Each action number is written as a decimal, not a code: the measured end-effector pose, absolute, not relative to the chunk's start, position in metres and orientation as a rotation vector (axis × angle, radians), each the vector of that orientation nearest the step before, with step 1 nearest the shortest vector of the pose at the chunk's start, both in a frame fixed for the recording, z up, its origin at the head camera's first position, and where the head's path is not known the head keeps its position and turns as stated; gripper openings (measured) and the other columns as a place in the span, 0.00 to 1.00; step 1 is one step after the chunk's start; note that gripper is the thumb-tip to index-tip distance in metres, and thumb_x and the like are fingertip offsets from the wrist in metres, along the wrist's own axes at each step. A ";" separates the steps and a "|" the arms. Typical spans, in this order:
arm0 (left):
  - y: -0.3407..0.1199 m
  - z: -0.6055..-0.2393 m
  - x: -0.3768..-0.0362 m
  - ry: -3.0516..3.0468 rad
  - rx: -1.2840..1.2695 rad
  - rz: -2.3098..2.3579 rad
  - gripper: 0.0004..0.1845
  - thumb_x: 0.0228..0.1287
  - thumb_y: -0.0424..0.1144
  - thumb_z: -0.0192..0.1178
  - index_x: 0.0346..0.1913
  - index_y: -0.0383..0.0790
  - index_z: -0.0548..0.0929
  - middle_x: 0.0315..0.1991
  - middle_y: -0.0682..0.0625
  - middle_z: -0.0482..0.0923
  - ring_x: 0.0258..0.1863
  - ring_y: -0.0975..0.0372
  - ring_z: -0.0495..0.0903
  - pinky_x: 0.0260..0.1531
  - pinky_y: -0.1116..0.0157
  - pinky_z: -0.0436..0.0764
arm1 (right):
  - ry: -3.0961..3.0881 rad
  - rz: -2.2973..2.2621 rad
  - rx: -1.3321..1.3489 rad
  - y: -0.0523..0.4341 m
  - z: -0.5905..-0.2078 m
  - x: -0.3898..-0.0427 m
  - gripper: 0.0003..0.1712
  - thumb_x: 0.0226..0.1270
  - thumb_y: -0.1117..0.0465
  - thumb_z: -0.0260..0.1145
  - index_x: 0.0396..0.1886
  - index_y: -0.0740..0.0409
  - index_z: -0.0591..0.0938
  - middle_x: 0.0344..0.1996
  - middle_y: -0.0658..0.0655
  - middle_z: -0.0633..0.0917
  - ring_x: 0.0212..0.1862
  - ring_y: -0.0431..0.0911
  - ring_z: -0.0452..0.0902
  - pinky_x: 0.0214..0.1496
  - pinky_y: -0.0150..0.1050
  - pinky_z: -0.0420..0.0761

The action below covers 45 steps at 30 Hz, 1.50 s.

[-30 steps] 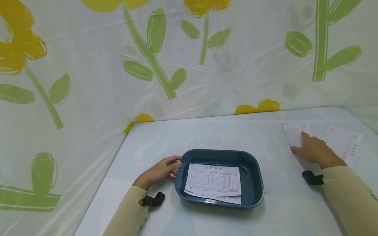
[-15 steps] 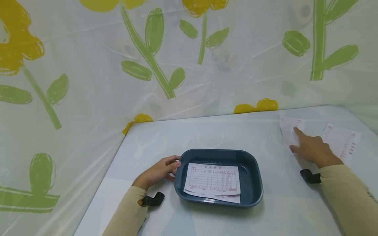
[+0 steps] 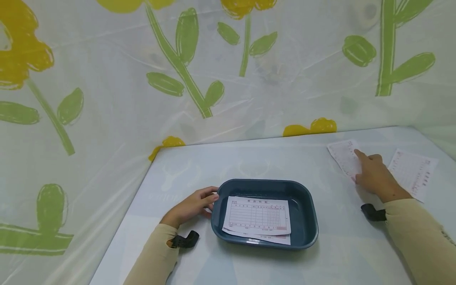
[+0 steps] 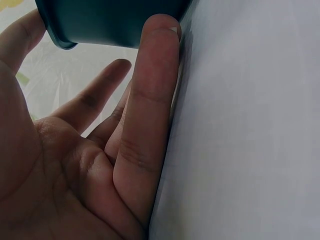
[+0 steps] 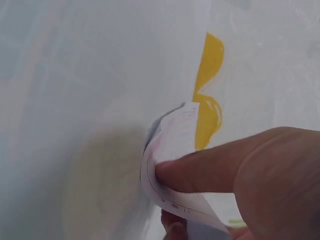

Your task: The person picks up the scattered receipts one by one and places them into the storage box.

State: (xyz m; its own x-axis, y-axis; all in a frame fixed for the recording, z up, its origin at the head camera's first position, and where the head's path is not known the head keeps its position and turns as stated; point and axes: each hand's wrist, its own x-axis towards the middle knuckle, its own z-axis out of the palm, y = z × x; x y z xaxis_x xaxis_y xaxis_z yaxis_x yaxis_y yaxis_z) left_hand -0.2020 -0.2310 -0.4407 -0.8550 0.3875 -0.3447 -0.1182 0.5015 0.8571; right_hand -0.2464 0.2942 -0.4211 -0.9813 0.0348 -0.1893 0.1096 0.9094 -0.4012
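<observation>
A dark blue tray (image 3: 263,183) sits on the table's middle with printed forms (image 3: 257,215) lying in it. My left hand (image 3: 208,198) rests against the tray's left rim. In the left wrist view its straight fingers (image 4: 150,100) lie along the tray's (image 4: 110,22) outer wall. To the far right, my right hand (image 3: 358,166) pinches a small printed slip (image 3: 342,156) on the table. The right wrist view shows the slip (image 5: 175,135) curling up over the index finger (image 5: 210,170), with another fingertip under its edge.
A second printed slip (image 3: 413,172) lies flat to the right of my right hand, near the table's right edge. A flowered plastic sheet (image 3: 228,79) hangs as a wall behind and to the left of the pale table (image 3: 249,162).
My right hand has drawn the slip a little to the left and turned it, and its edge now curls up off the table. The left hand and the tray have stayed put.
</observation>
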 end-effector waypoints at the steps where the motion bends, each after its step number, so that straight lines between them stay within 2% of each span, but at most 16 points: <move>1: -0.231 -0.441 -0.202 2.244 0.221 1.337 0.31 0.73 0.58 0.53 0.72 0.45 0.69 0.52 0.45 0.81 0.42 0.59 0.82 0.47 0.58 0.86 | 2.900 -0.643 0.117 0.295 -0.421 -0.246 0.53 0.63 0.71 0.62 0.78 0.67 0.38 0.61 0.89 0.49 0.52 0.77 0.62 0.53 0.74 0.71; 4: -0.231 -0.441 -0.201 2.234 0.219 1.337 0.32 0.73 0.58 0.53 0.72 0.45 0.68 0.53 0.44 0.80 0.42 0.59 0.81 0.47 0.57 0.86 | 2.914 -0.669 0.106 0.297 -0.420 -0.245 0.52 0.62 0.74 0.59 0.78 0.69 0.37 0.60 0.90 0.51 0.49 0.74 0.63 0.47 0.69 0.74; 8: -0.231 -0.442 -0.201 2.216 0.223 1.359 0.33 0.72 0.58 0.55 0.75 0.51 0.64 0.54 0.44 0.80 0.42 0.57 0.82 0.47 0.56 0.86 | 2.923 -0.678 0.076 0.298 -0.416 -0.244 0.50 0.63 0.75 0.55 0.78 0.69 0.37 0.62 0.87 0.58 0.46 0.68 0.66 0.37 0.54 0.76; 10: -0.231 -0.443 -0.201 2.207 0.236 1.376 0.34 0.72 0.58 0.55 0.76 0.53 0.62 0.54 0.44 0.79 0.41 0.57 0.82 0.46 0.56 0.86 | 2.921 -0.700 0.074 0.297 -0.414 -0.244 0.49 0.65 0.74 0.52 0.78 0.68 0.36 0.63 0.85 0.61 0.42 0.64 0.70 0.31 0.47 0.74; 13: -0.231 -0.443 -0.200 2.195 0.249 1.392 0.34 0.73 0.56 0.55 0.77 0.55 0.60 0.54 0.43 0.80 0.40 0.57 0.83 0.45 0.56 0.86 | 2.945 -0.733 0.080 0.293 -0.411 -0.242 0.46 0.67 0.73 0.50 0.79 0.67 0.37 0.61 0.85 0.64 0.32 0.56 0.72 0.24 0.42 0.72; 15: -0.231 -0.442 -0.199 2.192 0.251 1.393 0.33 0.74 0.55 0.55 0.77 0.55 0.60 0.54 0.43 0.80 0.40 0.57 0.83 0.45 0.56 0.86 | 2.983 -0.747 0.079 0.291 -0.410 -0.241 0.43 0.69 0.71 0.49 0.79 0.68 0.41 0.60 0.85 0.66 0.29 0.53 0.72 0.23 0.41 0.71; 20: -0.231 -0.441 -0.198 2.206 0.243 1.383 0.34 0.73 0.56 0.55 0.77 0.54 0.60 0.54 0.43 0.79 0.40 0.57 0.82 0.46 0.56 0.86 | 3.117 -0.793 0.052 0.283 -0.406 -0.238 0.32 0.72 0.68 0.46 0.75 0.70 0.57 0.59 0.84 0.71 0.31 0.55 0.72 0.21 0.40 0.69; 25: -0.232 -0.442 -0.199 2.201 0.231 1.379 0.34 0.73 0.57 0.54 0.77 0.53 0.60 0.55 0.43 0.79 0.41 0.57 0.82 0.47 0.56 0.86 | 3.172 -0.890 0.042 0.272 -0.398 -0.236 0.29 0.73 0.68 0.44 0.72 0.73 0.61 0.62 0.82 0.70 0.38 0.61 0.74 0.22 0.40 0.69; 30: -0.233 -0.443 -0.200 2.209 0.220 1.369 0.35 0.72 0.58 0.55 0.77 0.52 0.61 0.54 0.44 0.80 0.41 0.58 0.82 0.46 0.56 0.86 | 3.191 -0.968 0.018 0.259 -0.390 -0.233 0.29 0.74 0.68 0.43 0.73 0.72 0.62 0.64 0.81 0.69 0.46 0.65 0.71 0.30 0.40 0.72; 34: -0.232 -0.443 -0.201 2.208 0.225 1.375 0.35 0.72 0.58 0.55 0.76 0.51 0.61 0.53 0.44 0.80 0.40 0.58 0.82 0.46 0.56 0.86 | 3.187 -1.022 -0.027 0.247 -0.382 -0.226 0.30 0.74 0.67 0.42 0.74 0.68 0.61 0.64 0.81 0.69 0.43 0.63 0.72 0.24 0.39 0.69; 37: -0.233 -0.445 -0.201 2.208 0.226 1.374 0.34 0.73 0.58 0.54 0.76 0.50 0.62 0.53 0.44 0.80 0.40 0.58 0.82 0.46 0.56 0.86 | 3.197 -1.025 -0.071 0.238 -0.378 -0.221 0.30 0.75 0.67 0.43 0.75 0.66 0.61 0.63 0.81 0.70 0.37 0.59 0.73 0.19 0.37 0.67; 40: -0.233 -0.444 -0.201 2.216 0.227 1.367 0.34 0.73 0.58 0.54 0.76 0.49 0.63 0.52 0.44 0.80 0.40 0.58 0.82 0.46 0.57 0.86 | 3.213 -1.000 -0.116 0.231 -0.374 -0.217 0.29 0.75 0.67 0.44 0.74 0.66 0.62 0.62 0.81 0.71 0.33 0.57 0.73 0.19 0.36 0.67; 42: -0.232 -0.443 -0.201 2.221 0.227 1.367 0.34 0.72 0.58 0.54 0.76 0.49 0.63 0.52 0.44 0.80 0.40 0.58 0.82 0.46 0.57 0.86 | 3.222 -0.988 -0.149 0.227 -0.372 -0.215 0.28 0.74 0.67 0.45 0.73 0.67 0.62 0.60 0.80 0.73 0.28 0.54 0.72 0.18 0.36 0.67; 45: -0.232 -0.443 -0.201 2.223 0.224 1.368 0.34 0.72 0.58 0.55 0.75 0.49 0.64 0.52 0.45 0.81 0.40 0.58 0.82 0.46 0.57 0.86 | 3.226 -0.977 -0.198 0.222 -0.369 -0.212 0.27 0.74 0.67 0.46 0.71 0.69 0.63 0.56 0.78 0.76 0.25 0.51 0.71 0.18 0.36 0.68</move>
